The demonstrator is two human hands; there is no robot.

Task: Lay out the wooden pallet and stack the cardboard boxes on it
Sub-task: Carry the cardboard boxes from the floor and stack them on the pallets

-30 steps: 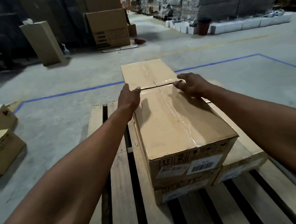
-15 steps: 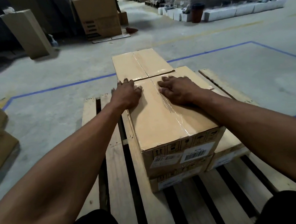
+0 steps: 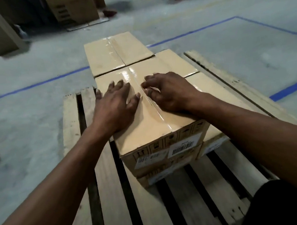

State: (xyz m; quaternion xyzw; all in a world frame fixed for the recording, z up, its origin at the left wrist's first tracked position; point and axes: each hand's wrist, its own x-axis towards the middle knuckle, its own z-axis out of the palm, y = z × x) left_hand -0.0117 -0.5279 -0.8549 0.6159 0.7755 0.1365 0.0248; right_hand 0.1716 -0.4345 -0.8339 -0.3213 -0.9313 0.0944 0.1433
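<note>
1. The wooden pallet [image 3: 113,194] lies on the concrete floor [image 3: 31,138].
2. On the pallet, the top cardboard box [image 3: 150,128], taped and barcode-labelled, sits on a lower box [image 3: 166,171].
3. The left hand [image 3: 114,106] lies flat on the top box; the right hand [image 3: 169,91] rests there, fingers loosely bent.
4. Beyond the top box sits another box [image 3: 115,51].

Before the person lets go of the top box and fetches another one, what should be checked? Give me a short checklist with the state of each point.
1. Top box rests on the box below: ok.
2. Its near face sits flush with the lower one: not ok, it overhangs slightly.
3. Left hand and right hand lie on the lid, not trapped: ok.
4. Tape seam closed: ok.
5. Pallet has free boards for more boxes: ok.
6. Far box fully on the pallet: cannot tell.
</note>
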